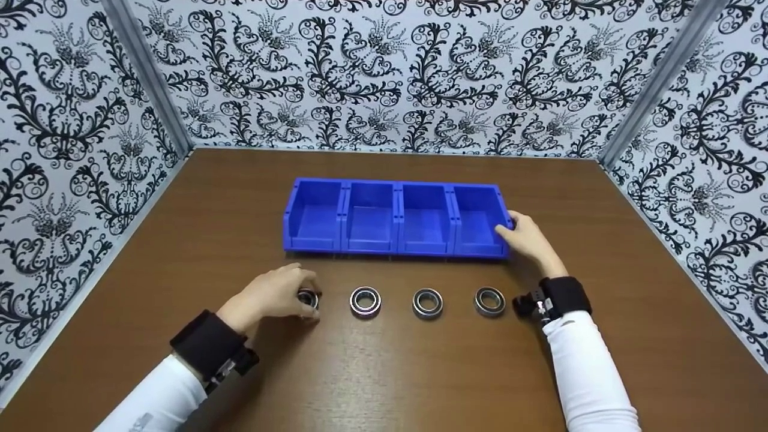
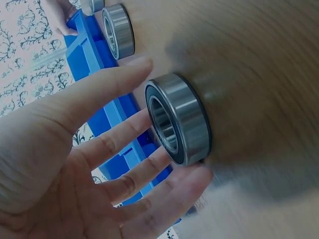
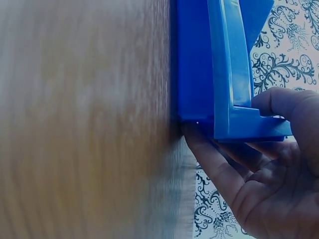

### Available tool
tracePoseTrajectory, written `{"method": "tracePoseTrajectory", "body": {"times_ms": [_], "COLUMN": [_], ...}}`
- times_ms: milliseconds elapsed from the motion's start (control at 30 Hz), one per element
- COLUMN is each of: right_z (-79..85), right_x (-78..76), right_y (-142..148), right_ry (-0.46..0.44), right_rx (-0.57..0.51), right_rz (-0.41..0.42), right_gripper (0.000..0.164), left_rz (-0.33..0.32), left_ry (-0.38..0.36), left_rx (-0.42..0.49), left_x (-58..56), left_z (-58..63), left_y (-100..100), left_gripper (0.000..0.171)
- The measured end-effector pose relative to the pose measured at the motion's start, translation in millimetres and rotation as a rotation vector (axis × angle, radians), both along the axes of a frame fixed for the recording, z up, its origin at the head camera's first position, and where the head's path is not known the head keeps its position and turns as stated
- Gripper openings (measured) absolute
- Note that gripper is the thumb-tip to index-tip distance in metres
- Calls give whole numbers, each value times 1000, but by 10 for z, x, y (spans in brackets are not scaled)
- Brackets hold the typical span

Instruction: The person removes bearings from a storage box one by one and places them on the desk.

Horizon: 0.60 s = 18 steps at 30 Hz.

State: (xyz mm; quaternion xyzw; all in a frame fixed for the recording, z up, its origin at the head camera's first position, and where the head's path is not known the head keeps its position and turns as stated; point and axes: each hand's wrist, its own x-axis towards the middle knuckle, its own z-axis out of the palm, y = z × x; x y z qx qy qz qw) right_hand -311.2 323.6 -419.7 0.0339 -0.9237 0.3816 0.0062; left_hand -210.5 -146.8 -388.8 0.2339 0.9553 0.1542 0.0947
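Note:
My left hand (image 1: 279,292) is at the leftmost ball bearing (image 1: 308,298), a steel ring with a dark seal lying on the table. In the left wrist view, the thumb is near one side of that bearing (image 2: 182,119) and the loosely spread fingers reach around its far side, without a closed pinch. My right hand (image 1: 531,240) holds the right end wall of a blue four-compartment bin (image 1: 396,249), thumb over the edge and fingers outside. The right wrist view shows this grip on the blue wall (image 3: 224,124) close up.
Three more bearings lie in a row to the right: one bearing (image 1: 365,301), another (image 1: 428,303) and a third (image 1: 489,301). The bin stands behind them on the brown table (image 1: 384,372). Patterned walls (image 1: 384,78) enclose the back and sides.

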Motion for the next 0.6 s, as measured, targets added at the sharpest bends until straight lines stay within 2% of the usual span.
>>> {"method": "tracePoseTrajectory", "body": {"times_ms": [400, 600], "right_z": [15, 56], "right_x": [-24, -44], "right_y": [35, 45], "right_ry": [-9, -9], "right_rx": [46, 49], "right_rz": [-12, -11], "right_gripper": [65, 73], "left_rz": [5, 47], "left_ry": [12, 35], "left_rx": [-6, -14], "left_x": [-56, -146], "left_z": [54, 72], "left_y": [-12, -34], "left_gripper": [32, 33]}}
